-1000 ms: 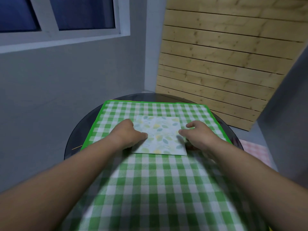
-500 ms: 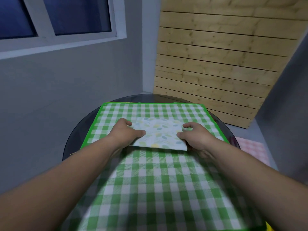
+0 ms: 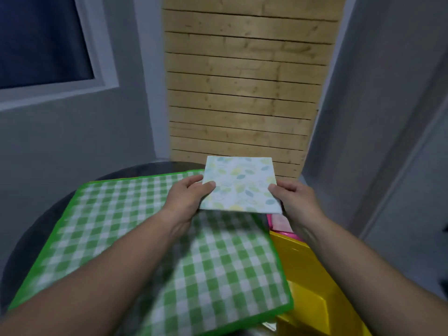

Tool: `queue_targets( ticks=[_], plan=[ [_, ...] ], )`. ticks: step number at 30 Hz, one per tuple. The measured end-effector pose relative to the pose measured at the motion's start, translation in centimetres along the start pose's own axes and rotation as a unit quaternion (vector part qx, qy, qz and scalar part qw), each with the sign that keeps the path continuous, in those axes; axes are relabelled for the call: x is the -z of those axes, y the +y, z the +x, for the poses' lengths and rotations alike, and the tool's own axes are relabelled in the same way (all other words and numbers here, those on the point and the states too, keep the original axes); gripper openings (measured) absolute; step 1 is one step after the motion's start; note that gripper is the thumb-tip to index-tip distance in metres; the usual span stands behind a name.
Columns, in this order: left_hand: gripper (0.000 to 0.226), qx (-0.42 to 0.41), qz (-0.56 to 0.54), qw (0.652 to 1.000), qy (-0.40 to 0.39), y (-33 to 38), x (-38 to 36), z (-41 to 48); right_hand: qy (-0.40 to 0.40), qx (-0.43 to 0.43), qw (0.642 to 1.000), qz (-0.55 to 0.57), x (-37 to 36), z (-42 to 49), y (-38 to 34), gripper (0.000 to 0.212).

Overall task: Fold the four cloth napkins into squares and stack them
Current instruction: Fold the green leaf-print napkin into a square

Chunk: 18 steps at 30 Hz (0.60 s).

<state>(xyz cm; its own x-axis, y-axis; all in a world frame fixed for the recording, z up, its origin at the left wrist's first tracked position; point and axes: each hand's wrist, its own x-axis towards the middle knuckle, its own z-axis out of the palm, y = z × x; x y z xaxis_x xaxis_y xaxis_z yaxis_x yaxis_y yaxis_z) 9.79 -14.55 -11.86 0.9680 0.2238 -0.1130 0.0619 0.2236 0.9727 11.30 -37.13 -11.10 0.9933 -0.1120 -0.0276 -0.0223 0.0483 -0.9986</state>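
A folded square napkin with a pale leaf print (image 3: 240, 185) is held in the air above the table's right side. My left hand (image 3: 188, 200) grips its left edge, thumb on top. My right hand (image 3: 295, 200) grips its right edge the same way. Beneath lies a large green-and-white checked napkin (image 3: 145, 238), spread flat on the round dark table (image 3: 36, 238). A pink checked cloth (image 3: 278, 223) shows just under the held napkin, to the right of the table.
A yellow plastic piece (image 3: 312, 282) sits low at the right beside the table edge. A wooden slatted panel (image 3: 242, 93) leans on the wall behind. Grey walls and a window (image 3: 43, 44) stand at the left.
Both hands have lifted the folded leaf-print napkin off the checked napkin and carried it up and to the right. The view has swung to the right.
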Motion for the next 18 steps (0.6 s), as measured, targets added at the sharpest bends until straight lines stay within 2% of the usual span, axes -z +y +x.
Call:
queue_targets(
  ticks=[4,7,11,14,18],
  plan=[
    [0.042,0.004,0.013,0.999,-0.048,-1.7,-6.8,1.5,0.051,0.003,0.999,-0.011,6.3,2.0,0.8,0.010],
    [0.027,0.002,0.034,0.997,-0.069,-2.9,-11.1,3.0,0.083,0.014,0.996,-0.031,9.9,4.5,1.5,0.014],
    [0.017,-0.002,0.062,0.995,-0.078,-4.6,-16.2,6.1,0.116,0.028,0.993,-0.018,13.4,9.2,2.3,0.010],
    [0.015,-0.002,0.087,0.993,-0.077,-6.7,-19.6,9.2,0.136,0.030,0.990,-0.022,15.7,13.3,3.9,0.015],
    [0.011,0.006,0.142,0.988,-0.057,-10.6,-23.6,13.8,0.161,-0.002,0.986,-0.032,17.8,19.0,7.9,0.018]
  ],
)
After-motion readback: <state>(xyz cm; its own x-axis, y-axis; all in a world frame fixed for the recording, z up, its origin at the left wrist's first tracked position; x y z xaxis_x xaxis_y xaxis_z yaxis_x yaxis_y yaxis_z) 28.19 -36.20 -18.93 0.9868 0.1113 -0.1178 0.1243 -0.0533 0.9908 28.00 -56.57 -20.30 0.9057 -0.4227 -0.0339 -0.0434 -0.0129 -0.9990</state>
